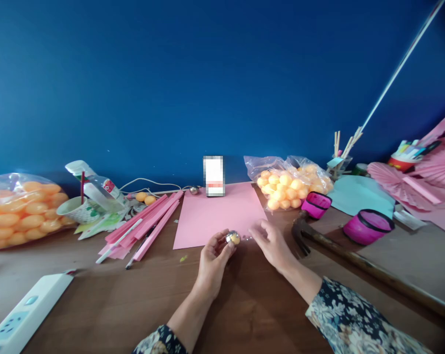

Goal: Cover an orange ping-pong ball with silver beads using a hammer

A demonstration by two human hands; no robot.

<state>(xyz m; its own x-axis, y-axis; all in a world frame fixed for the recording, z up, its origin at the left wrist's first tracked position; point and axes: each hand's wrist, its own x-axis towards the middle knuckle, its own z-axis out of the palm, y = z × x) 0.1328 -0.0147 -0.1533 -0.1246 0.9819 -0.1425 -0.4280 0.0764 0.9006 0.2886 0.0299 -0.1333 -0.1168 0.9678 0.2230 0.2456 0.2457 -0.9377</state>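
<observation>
Right now the left hand (212,260) pinches a small orange ball (233,238), partly covered in something shiny, between thumb and fingertips. Just past those fingertips lies the pink paper sheet (218,211). The right hand (272,243) rests flat beside it, fingers loosely spread and holding nothing, tips by tiny glittery bits (247,238) on the wooden table (97,300).

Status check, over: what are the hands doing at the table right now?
Left hand grips a small orange ball, partly silvered. Right hand open, fingertips at the pink paper edge. Hammer lies just right of it.
</observation>
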